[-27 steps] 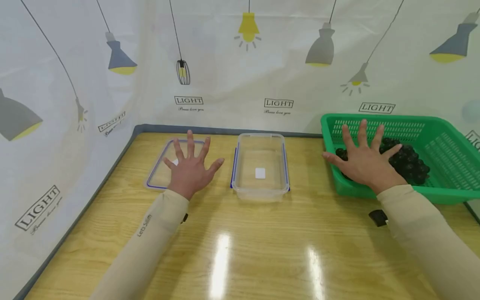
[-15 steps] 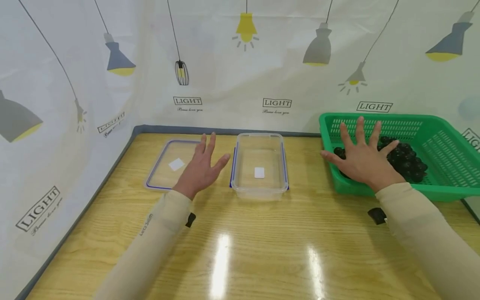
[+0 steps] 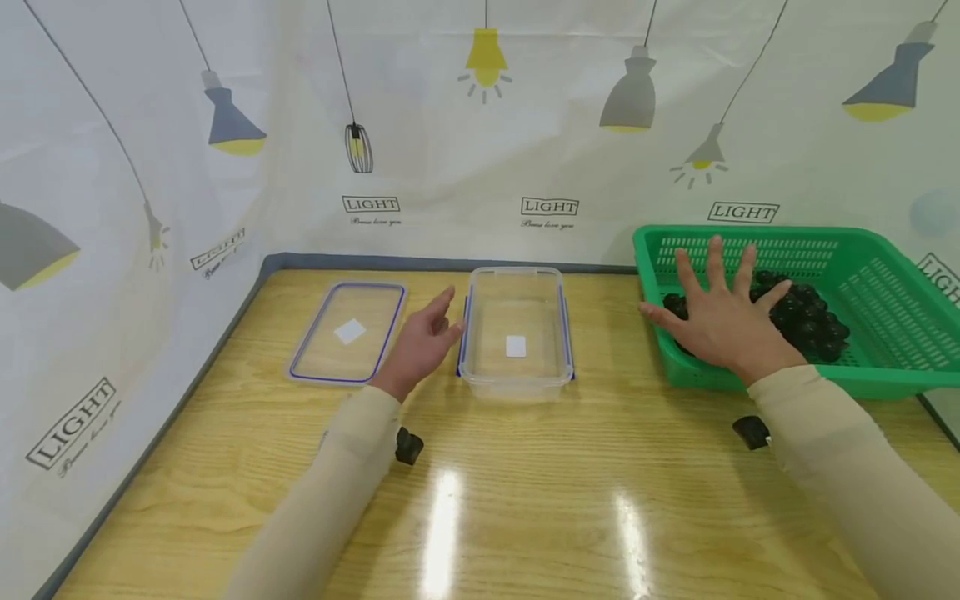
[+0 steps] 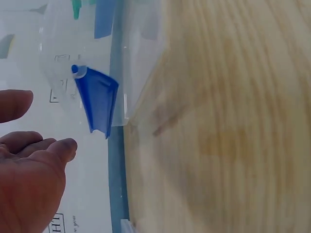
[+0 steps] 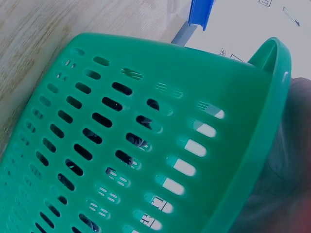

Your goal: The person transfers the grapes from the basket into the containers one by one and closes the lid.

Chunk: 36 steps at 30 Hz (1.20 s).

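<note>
Grapes (image 3: pixel 810 325) lie in the green basket (image 3: pixel 892 383), on both sides of the right hand (image 3: pixel 723 325). That hand stays spread wide and holds nothing; I cannot tell if it touches the basket. The left hand (image 3: pixel 420 346) is different. A moment ago it is spread over the lid (image 3: pixel 322 358); now it is turned on its side between the lid and the box (image 3: pixel 517 383), so more of the lid shows. Its thumb and fingers are apart and hold nothing. The two hands are well apart, with the box between them.

The grapes are dark, round and shiny. The basket is plastic, full of little long holes. The box is clear, with a blue flap (image 4: pixel 99 104) near the left hand. The lid is flat and clear with a blue line round it. Below both hands, the table (image 3: pixel 517 492) is shiny and streaky like wood.
</note>
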### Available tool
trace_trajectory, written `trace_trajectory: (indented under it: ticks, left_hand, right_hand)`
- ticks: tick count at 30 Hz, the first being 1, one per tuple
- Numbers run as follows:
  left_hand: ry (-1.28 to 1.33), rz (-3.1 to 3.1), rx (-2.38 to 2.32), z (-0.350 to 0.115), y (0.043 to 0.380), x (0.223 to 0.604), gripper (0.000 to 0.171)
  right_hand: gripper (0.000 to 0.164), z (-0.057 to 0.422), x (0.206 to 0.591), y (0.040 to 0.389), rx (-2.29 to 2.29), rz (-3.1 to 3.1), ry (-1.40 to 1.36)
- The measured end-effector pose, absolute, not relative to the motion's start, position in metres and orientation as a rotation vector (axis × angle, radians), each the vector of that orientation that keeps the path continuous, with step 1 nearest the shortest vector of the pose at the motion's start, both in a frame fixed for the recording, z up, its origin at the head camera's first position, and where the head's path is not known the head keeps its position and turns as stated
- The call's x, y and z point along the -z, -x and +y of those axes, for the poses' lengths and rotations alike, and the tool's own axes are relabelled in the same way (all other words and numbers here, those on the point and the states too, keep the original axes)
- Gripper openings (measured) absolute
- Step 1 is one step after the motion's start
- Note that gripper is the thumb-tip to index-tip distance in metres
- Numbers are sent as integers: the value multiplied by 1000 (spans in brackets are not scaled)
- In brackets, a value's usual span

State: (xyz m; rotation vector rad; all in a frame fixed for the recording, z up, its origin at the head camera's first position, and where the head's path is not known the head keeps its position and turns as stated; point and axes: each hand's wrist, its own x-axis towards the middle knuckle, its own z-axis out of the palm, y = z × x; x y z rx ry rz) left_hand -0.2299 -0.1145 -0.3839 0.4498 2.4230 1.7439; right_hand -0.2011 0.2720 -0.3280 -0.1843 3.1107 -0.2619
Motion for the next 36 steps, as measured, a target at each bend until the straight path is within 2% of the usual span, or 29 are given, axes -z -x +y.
trace_trajectory:
  ticks: [24, 31, 36]
  left_hand:
    - [-360, 2462, -1712, -107, 231, 402, 53]
    - [-352, 2466, -1714, -108, 227, 400, 53]
    - [-360, 2491, -1697, -108, 228, 403, 53]
  right_hand:
    - [95, 286, 320, 207, 298, 2980, 206]
    - [81, 303, 319, 220, 324, 2855, 290]
    - [81, 306, 327, 224, 376, 2764, 333]
